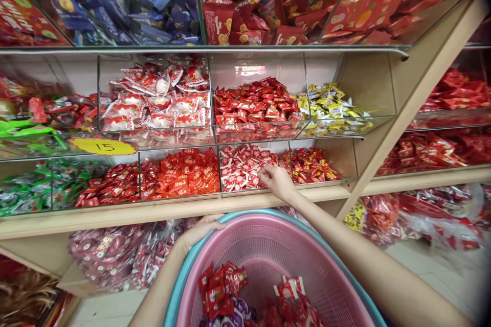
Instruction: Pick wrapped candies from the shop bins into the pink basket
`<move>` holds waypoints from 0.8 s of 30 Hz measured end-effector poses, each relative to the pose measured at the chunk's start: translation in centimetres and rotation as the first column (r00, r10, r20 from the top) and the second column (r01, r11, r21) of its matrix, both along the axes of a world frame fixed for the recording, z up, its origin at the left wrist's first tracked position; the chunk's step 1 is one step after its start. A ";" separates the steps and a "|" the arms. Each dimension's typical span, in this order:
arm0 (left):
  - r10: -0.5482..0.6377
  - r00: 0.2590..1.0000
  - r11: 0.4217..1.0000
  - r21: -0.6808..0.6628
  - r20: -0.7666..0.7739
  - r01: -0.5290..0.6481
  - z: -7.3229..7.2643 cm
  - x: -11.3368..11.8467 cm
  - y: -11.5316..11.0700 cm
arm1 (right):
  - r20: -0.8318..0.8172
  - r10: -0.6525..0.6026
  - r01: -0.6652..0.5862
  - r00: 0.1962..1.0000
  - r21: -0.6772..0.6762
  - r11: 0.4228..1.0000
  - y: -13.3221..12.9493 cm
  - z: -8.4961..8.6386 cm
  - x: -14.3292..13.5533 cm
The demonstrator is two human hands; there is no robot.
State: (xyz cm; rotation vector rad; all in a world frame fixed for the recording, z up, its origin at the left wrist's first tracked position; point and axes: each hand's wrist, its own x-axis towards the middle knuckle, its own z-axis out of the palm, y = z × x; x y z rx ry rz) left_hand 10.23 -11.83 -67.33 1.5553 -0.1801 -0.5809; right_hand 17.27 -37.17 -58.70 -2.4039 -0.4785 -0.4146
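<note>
My left hand (200,232) grips the upper left rim of a pink basket (245,230) nested in a blue one (180,271). Red packets (221,286), purple-wrapped sweets (233,314) and red-and-white candies (289,288) lie inside the pink basket. Over the front of the lowest shelf, my right hand (276,180) is at the bin of red-and-white wrapped candies (245,163), its fingers curled together. Whether anything is between those fingertips is too small to tell.
Clear-walled bins hold orange-red packets (190,171), yellow packets (330,102) and blue packets (153,5). A yellow "15" tag (103,146) hangs on the left. Bagged candy (111,255) sits under the wooden shelf edge (161,216). A slanting wooden upright (418,97) stands right.
</note>
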 end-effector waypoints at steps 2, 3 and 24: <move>0.007 1.000 1.000 0.017 0.014 -0.007 -0.1 0.0 0.1 | 0.031 0.032 -0.036 0.999 0.119 0.992 -0.4 0.4 -0.8; 0.013 1.000 1.000 0.024 0.012 -0.013 -0.1 0.0 0.1 | 0.037 0.044 -0.050 0.998 0.182 0.982 -0.7 0.7 -1.3; 0.040 0.999 0.997 0.070 0.008 -0.040 0.5 -0.4 -0.2 | -0.467 0.198 -0.450 0.862 -0.524 0.723 -8.2 -6.6 -11.8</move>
